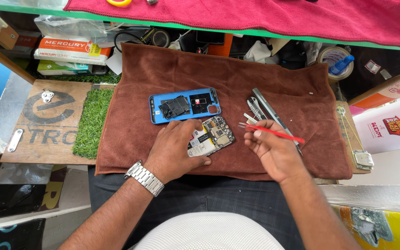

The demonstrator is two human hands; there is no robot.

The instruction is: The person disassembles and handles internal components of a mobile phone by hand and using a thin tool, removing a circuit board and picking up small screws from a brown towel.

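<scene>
Left hand point(178, 149) lay palm-down over the opened smartphone with exposed circuit board and battery point(215, 135), fingers closed around its near edge and covering roughly its left half; the covered part could not be read. The phone rested near the middle of the brown towelling cloth point(140, 92). Right hand point(272, 153) held a thin red plastic tool point(274, 133) pinched between thumb and fingers, tip pointing left toward the board; the tip detail was too small to make out. Just above the phone lay a blue plastic back cover with a loose black part inside point(184, 105). Grey metal tweezers and tools point(265, 111) lay right of the phone, partly hidden behind the red tool. The cloth covered a cluttered wooden workbench point(47, 122); a green artificial-grass mat point(93, 121) lay at the left, a magenta cloth point(265, 16) on the shelf above, cut off by the frame.
</scene>
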